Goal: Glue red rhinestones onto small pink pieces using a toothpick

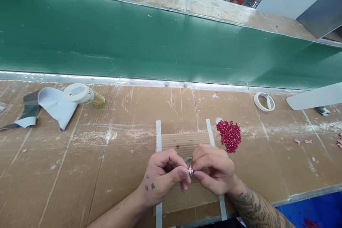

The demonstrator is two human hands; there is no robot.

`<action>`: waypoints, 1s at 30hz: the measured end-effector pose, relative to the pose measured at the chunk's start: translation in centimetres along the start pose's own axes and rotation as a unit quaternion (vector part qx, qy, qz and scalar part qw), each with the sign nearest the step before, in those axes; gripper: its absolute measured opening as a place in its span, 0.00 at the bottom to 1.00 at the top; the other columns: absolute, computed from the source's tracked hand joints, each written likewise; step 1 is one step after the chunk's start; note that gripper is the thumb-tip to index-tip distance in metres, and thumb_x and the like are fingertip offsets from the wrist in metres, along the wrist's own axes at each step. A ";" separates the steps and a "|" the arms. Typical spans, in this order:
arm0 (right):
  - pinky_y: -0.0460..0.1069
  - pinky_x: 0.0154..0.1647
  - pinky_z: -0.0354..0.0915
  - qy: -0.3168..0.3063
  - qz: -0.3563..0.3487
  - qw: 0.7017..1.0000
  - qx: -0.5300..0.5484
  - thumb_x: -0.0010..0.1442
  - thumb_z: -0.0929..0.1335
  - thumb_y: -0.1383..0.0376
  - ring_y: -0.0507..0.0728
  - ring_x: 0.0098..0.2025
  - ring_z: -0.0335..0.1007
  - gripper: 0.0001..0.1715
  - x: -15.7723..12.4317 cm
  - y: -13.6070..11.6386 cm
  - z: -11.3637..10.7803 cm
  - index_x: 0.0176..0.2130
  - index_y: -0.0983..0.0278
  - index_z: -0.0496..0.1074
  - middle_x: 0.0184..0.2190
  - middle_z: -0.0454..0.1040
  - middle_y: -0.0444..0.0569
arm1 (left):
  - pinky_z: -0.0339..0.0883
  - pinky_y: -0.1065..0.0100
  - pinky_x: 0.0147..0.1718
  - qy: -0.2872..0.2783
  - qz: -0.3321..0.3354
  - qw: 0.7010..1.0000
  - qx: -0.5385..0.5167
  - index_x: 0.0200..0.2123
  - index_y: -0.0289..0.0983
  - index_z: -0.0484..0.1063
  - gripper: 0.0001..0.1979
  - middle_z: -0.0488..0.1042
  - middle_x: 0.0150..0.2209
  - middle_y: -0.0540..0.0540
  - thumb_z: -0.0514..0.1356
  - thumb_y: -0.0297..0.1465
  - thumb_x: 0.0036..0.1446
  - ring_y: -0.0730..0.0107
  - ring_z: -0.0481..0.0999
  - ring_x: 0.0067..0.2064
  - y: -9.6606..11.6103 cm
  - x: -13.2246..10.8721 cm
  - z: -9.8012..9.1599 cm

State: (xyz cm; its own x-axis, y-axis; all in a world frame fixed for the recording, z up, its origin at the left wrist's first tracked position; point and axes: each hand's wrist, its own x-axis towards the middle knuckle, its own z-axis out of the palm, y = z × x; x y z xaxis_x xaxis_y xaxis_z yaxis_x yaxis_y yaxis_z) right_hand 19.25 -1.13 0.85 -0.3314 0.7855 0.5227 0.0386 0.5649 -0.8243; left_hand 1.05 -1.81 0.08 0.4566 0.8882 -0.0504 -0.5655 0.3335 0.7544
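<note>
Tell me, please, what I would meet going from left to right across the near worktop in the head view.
White-and-green cylinder, left hand, small pink piece, right hand, tape roll, loose pink bits.

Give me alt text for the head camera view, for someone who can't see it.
A left hand and a right hand hold a tiny pale pink piece between them, above a cardboard sheet with a white tape strip along each side. A pile of small shiny red pieces lies on the worktable beyond the right hand; a green surface stretches across behind.
</note>
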 end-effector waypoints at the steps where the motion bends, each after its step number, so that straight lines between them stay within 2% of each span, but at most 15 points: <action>1: 0.48 0.29 0.69 0.001 -0.001 1.000 0.000 0.66 0.68 0.67 0.52 0.28 0.70 0.05 0.0 0.0 0.0 0.39 0.65 0.75 0.26 0.76 0.48 | 0.71 0.77 0.22 0.006 0.008 1.000 0.019 0.31 0.32 0.76 0.12 0.78 0.23 0.46 0.69 0.34 0.60 0.76 0.76 0.20 0.1 0.0 0.0; 7: 0.49 0.30 0.69 0.000 -0.001 1.000 -0.003 0.64 0.68 0.69 0.53 0.29 0.71 0.05 0.0 0.0 -0.1 0.40 0.65 0.76 0.28 0.76 0.49 | 0.68 0.76 0.23 0.010 0.068 0.990 0.121 0.28 0.34 0.78 0.12 0.78 0.25 0.45 0.72 0.36 0.56 0.75 0.73 0.23 0.4 0.2 -0.1; 12: 0.49 0.29 0.69 -0.005 -0.002 1.000 -0.010 0.64 0.68 0.69 0.53 0.29 0.70 0.05 0.0 0.1 -0.1 0.41 0.65 0.76 0.28 0.76 0.49 | 0.67 0.74 0.27 -0.015 0.134 0.974 0.182 0.29 0.36 0.78 0.11 0.77 0.24 0.47 0.71 0.36 0.57 0.74 0.72 0.25 0.3 0.3 -0.2; 21: 0.49 0.29 0.67 -0.005 -0.008 1.000 -0.013 0.65 0.68 0.68 0.53 0.29 0.69 0.05 -0.1 0.2 0.0 0.40 0.66 0.75 0.27 0.74 0.49 | 0.66 0.75 0.27 -0.020 0.104 0.983 0.153 0.33 0.35 0.76 0.10 0.72 0.24 0.50 0.71 0.35 0.57 0.75 0.70 0.26 -0.2 0.0 -0.1; 30: 0.49 0.29 0.69 0.003 -0.011 1.000 -0.019 0.66 0.68 0.66 0.53 0.29 0.70 0.06 0.0 0.0 -0.1 0.40 0.65 0.75 0.28 0.75 0.49 | 0.67 0.73 0.29 -0.032 0.170 0.952 0.251 0.32 0.37 0.74 0.10 0.74 0.24 0.49 0.69 0.36 0.60 0.74 0.72 0.27 -0.1 0.2 -0.1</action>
State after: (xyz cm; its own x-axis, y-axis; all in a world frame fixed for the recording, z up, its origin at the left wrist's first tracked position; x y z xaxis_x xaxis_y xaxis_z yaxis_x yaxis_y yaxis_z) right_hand 19.33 -1.13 0.90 -0.3268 0.7738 0.5427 0.0667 0.5917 -0.8034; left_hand 1.16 -1.61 -0.11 0.3564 0.8912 0.2804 -0.2961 -0.1769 0.9386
